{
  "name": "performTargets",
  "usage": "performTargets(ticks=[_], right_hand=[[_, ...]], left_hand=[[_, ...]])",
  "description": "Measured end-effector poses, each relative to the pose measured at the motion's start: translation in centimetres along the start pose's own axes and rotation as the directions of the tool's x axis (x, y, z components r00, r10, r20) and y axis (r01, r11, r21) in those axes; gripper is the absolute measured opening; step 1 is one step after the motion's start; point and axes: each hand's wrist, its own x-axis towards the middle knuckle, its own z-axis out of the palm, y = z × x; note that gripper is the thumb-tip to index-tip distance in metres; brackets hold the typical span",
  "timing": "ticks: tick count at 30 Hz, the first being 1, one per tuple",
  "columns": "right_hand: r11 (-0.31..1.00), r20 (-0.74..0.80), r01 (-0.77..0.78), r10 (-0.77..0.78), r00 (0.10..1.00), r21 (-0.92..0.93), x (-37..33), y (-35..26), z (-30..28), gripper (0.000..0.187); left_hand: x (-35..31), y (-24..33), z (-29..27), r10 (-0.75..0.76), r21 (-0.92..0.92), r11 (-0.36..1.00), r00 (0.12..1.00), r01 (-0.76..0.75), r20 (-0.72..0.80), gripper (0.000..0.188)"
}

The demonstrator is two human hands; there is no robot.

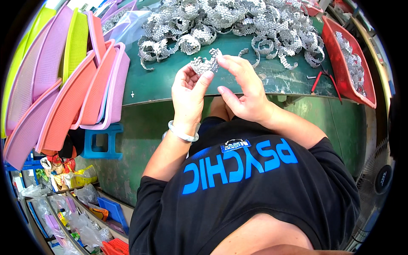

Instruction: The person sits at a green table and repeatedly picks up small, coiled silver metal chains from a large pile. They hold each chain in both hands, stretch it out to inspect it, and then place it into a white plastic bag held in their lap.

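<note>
My left hand (188, 94) is closed, pinching a short curved strip of silvery scale-like metal pieces (203, 65) between thumb and fingers above the near table edge. To its right is my right hand (245, 87), its thumb spread well away from its stretched fingers. Those fingertips meet or nearly meet the raised right end of the strip; whether they touch cannot be told. Beyond both hands lies a large heap of similar curled silvery strips (231, 19). Pliers with red handles (325, 76) rest on the table to the right.
Green table (161, 83) in front of me. Stacked pink, purple and yellow-green plastic baskets (91, 91) crowd its left side. A red basket (369, 91) with more strips stands at the right edge. Blue stool (102, 148) and a fan (382, 178) stand below table height.
</note>
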Motion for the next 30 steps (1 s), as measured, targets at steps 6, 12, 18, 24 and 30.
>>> performTargets(ticks=[6, 12, 18, 24, 30], right_hand=[[1.000, 0.065, 0.028, -0.028, 0.998, 0.006, 0.0, -0.1, 0.0, 0.055], [0.997, 0.050, 0.067, -0.069, 0.996, 0.046, 0.1, -0.2, 0.1, 0.051], [0.994, 0.084, 0.081, -0.087, 0.993, 0.069, 0.0, -0.2, 0.5, 0.051], [0.990, 0.127, 0.102, -0.114, 0.985, 0.098, 0.2, -0.1, 0.5, 0.047], [0.986, -0.023, -0.135, 0.138, 0.990, 0.097, 0.6, 0.8, -0.2, 0.045]], left_hand=[[0.4, -0.5, -1.0, -0.073, -0.077, 0.994, 0.997, 0.072, -0.016, 0.036], [0.6, -1.0, -1.7, -0.162, -0.203, 0.965, 0.986, 0.165, 0.031, 0.030], [0.7, -1.3, -2.0, -0.110, -0.274, 0.952, 0.986, 0.140, 0.123, 0.026], [0.8, -1.3, -2.0, -0.129, -0.357, 0.915, 0.976, 0.185, 0.176, 0.024], [1.1, -1.5, -3.0, -0.195, -0.421, 0.861, 0.950, 0.285, 0.243, 0.034]])
